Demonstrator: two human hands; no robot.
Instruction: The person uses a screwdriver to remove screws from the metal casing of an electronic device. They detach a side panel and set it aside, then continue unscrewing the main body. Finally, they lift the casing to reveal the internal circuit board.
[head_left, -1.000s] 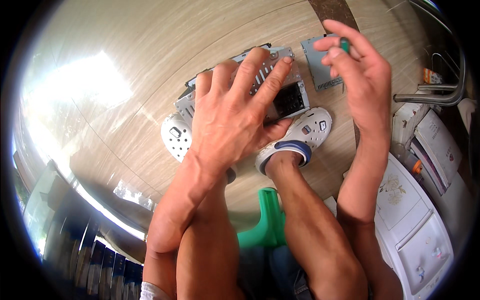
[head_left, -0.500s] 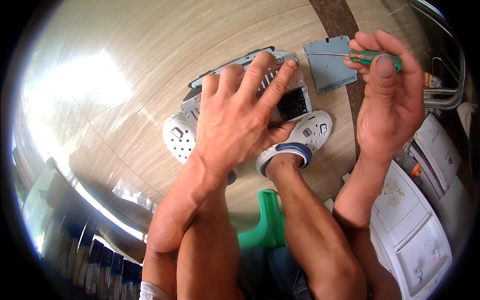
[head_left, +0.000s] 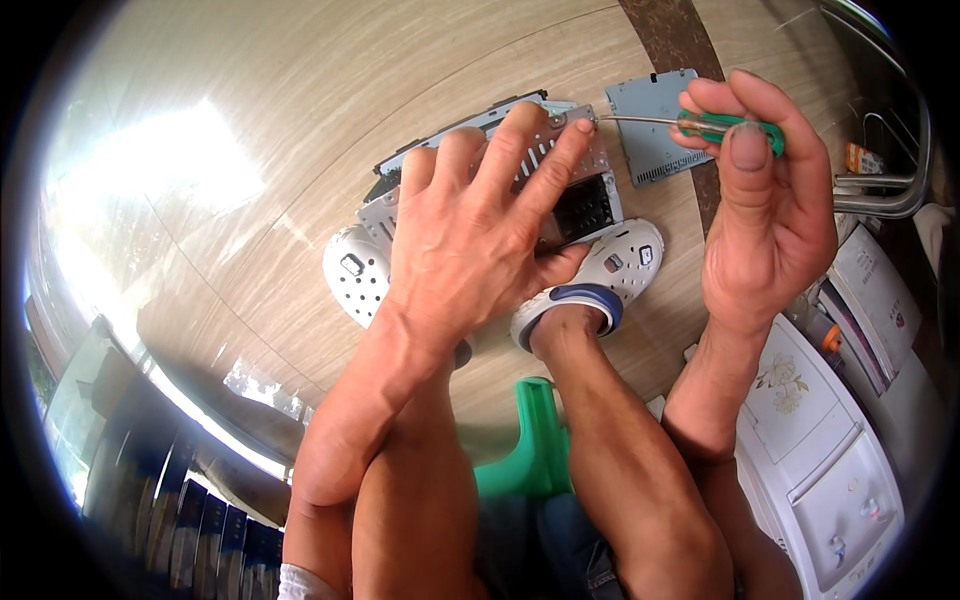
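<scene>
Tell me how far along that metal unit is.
Possibly done: a flat grey panel lies on the floor beside the metal unit, perhaps taken off it. In hand: the right hand points a green-handled screwdriver at the unit's corner; the left hand rests across its top. Left: that corner looks unfinished, the tip by it; what else remains can't be told.

The screwdriver (head_left: pixel 690 122) is green-handled and silver-shafted; the metal unit (head_left: pixel 592 160) is silver-grey, the flat plate (head_left: pixel 650 130) blue-grey. 2 hole-dotted clogs (head_left: pixel 632 262) are white (1 shows a blue band (head_left: pixel 592 293)). The beige floor (head_left: pixel 300 120) is streaked, its strip (head_left: pixel 668 38) mottled brown.
</scene>
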